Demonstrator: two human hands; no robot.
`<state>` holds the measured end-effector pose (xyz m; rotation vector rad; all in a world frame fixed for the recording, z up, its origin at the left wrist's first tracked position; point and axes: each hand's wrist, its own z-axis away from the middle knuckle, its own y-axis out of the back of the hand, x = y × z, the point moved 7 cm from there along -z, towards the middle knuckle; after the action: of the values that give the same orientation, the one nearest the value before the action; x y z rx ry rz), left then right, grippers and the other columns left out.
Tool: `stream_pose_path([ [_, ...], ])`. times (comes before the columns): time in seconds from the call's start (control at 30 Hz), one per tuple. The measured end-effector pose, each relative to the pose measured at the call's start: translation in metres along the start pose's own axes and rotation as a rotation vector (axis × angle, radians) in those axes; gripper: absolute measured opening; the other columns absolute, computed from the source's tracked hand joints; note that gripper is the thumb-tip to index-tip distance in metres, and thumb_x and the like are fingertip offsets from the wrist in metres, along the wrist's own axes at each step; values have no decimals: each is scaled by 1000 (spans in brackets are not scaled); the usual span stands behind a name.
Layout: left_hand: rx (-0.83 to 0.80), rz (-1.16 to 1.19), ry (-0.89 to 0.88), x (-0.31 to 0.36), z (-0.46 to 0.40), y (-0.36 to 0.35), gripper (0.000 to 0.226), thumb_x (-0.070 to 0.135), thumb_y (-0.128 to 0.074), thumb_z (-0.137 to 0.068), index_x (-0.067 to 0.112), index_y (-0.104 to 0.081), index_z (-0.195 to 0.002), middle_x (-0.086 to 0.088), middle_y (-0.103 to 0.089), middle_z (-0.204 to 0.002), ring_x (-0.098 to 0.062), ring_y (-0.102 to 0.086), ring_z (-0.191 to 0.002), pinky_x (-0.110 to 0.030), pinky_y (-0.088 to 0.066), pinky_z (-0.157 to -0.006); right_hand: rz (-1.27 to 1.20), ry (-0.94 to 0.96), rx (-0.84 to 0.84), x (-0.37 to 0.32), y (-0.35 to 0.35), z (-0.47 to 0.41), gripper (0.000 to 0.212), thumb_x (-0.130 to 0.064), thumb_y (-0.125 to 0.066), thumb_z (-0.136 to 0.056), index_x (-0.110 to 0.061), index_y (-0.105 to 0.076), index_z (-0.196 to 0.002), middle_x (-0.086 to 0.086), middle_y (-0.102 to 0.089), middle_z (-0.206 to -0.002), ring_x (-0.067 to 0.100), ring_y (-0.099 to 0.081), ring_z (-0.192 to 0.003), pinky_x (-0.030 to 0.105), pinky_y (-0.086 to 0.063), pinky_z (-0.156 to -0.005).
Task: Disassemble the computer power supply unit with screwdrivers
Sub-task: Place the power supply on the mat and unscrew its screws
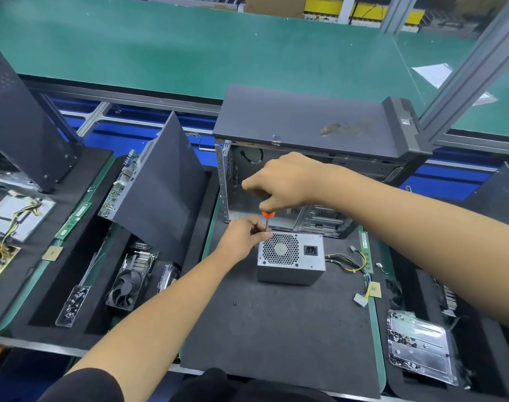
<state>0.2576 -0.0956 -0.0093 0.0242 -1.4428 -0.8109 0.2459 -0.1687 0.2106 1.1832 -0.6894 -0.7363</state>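
screwdriver upright on power supply

Two bare forearms reach in from the lower edge, uncovered from wrist to above the elbow. Left hand and right hand: no gloves, rings, or watch visible. Black short sleeve on the left upper arm. Dark clothing at bottom centre; details unclear.

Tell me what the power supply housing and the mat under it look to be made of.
Power supply: apparently bare sheet metal, dull grey with a soft sheen, and a punched honeycomb fan grille. Mat: looks like black foam or rubber, matte and finely textured; which one is unclear.
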Motion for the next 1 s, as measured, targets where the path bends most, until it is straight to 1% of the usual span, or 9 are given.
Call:
stream_pose_path([
  [0.1,4,-38,5,3,3,0,17,29,-80,-89,25,-66,-80,13,-76,-94,1,-69,-84,-28,-57,-83,-46,17,24,-2,0,4,16,-27,-66,-74,-31,-59,-88,-13,-62,-89,14,-55,-82,25,-28,-52],
  [0.17,5,-73,5,5,5,1,17,33,-78,-90,27,-65,-82,17,-74,-91,7,-64,-76,-26,-55,-79,-53,8,40,-1,-1,6,18,-21,-64,-74,-34,-60,-86,-12,-61,-93,15,-57,-85,25,-29,-52],
  [0.37,13,-50,19,4,8,-2,19,32,-76,-92,28,-61,-81,20,-75,-96,2,-69,-94,-37,-57,-91,-57,17,4,1,-4,16,24,-14,-61,-76,-36,-53,-82,-11,-45,-90,12,-54,-82,26,-25,-49],
  [0.53,70,-16,5,2,12,-3,21,31,-75,-93,31,-59,-79,18,-76,-95,-1,-71,-96,-43,-58,-92,-70,-20,28,9,-5,29,27,-12,-58,-71,-37,-52,-81,-12,-42,-88,9,-50,-79,26,-25,-49],
  [0.67,98,-65,-15,2,17,-4,14,39,-72,-94,29,-63,-89,18,-75,-100,1,-70,-92,-41,-58,-87,-85,-71,57,15,-7,41,28,-13,-59,-69,-38,-52,-79,-13,-43,-86,3,-44,-70,26,-28,-50],
  [0.77,119,-72,-25,4,19,-3,15,39,-70,-96,29,-61,-89,18,-74,-106,7,-67,-95,-38,-58,-87,-87,-98,100,20,-3,47,26,-16,-57,-67,-38,-49,-77,-13,-44,-86,-1,-41,-62,24,-23,-49],
  [0.87,130,-55,-41,4,22,-4,13,35,-69,-97,28,-60,-90,15,-75,-106,11,-66,-98,-37,-58,-87,-95,-124,88,23,-4,53,24,-17,-57,-68,-37,-49,-76,-13,-46,-85,2,-42,-64,24,-22,-50],
  [0.93,137,-30,-49,4,23,-5,13,33,-70,-96,27,-60,-91,13,-74,-106,9,-67,-97,-38,-58,-89,-103,-134,54,21,-11,55,24,-15,-58,-69,-37,-49,-75,-13,-47,-86,-1,-41,-64,25,-23,-50],
  [1.0,143,-8,-59,4,22,-4,13,32,-71,-96,26,-60,-91,11,-74,-106,4,-69,-97,-37,-58,-90,-110,-139,40,18,-16,55,25,-15,-59,-70,-37,-50,-76,-13,-47,-87,3,-43,-65,26,-25,-51],
])
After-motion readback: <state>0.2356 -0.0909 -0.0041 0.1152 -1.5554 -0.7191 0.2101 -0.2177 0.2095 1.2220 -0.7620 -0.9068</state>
